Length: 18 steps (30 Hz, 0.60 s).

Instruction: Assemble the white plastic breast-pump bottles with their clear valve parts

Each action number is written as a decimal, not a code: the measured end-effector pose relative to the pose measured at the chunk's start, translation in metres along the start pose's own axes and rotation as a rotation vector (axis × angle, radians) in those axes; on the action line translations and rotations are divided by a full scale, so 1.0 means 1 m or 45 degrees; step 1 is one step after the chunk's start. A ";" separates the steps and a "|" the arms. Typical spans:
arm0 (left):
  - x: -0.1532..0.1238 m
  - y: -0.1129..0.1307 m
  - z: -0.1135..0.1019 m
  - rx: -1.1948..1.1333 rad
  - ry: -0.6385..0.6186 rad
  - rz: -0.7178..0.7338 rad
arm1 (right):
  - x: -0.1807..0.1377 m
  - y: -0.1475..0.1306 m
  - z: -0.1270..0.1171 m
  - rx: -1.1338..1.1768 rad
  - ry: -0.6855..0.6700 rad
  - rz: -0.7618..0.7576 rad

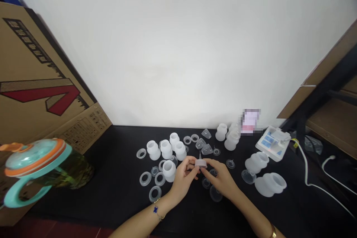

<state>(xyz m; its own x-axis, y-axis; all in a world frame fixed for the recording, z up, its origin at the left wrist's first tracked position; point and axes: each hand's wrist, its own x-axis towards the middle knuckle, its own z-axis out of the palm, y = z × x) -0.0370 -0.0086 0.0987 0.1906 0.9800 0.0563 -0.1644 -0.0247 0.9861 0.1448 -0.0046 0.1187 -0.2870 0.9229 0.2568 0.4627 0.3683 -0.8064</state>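
My left hand (183, 179) and my right hand (221, 177) meet over the black table (117, 189). Together they pinch a small pale disc-shaped part (200, 163) with a thin pin standing up from it. Both hands have fingers closed on its edges. Several translucent white silicone cups (166, 149) stand just behind my left hand. Clear rings (155, 193) and small clear discs (215, 193) lie around and beneath the hands. My left wrist wears a thin bracelet with a blue charm.
A large cardboard box (41, 93) leans at the left, with a teal and orange handled jug (39, 169) in front of it. A white device (272, 143) with white cables (309, 182) sits at the right, near larger white cups (270, 184). A white wall stands behind.
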 end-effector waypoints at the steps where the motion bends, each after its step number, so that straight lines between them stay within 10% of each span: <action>1: 0.000 0.001 0.000 0.026 -0.006 0.005 | -0.001 0.002 0.001 -0.030 0.012 -0.001; 18: -0.005 0.014 0.003 0.471 -0.021 0.143 | -0.005 0.009 0.004 -0.172 0.111 -0.177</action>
<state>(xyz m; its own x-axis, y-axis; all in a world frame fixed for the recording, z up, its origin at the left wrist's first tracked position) -0.0369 -0.0148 0.1128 0.2071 0.9640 0.1667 0.1743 -0.2040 0.9633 0.1467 -0.0063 0.1078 -0.2848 0.8662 0.4105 0.5338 0.4990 -0.6827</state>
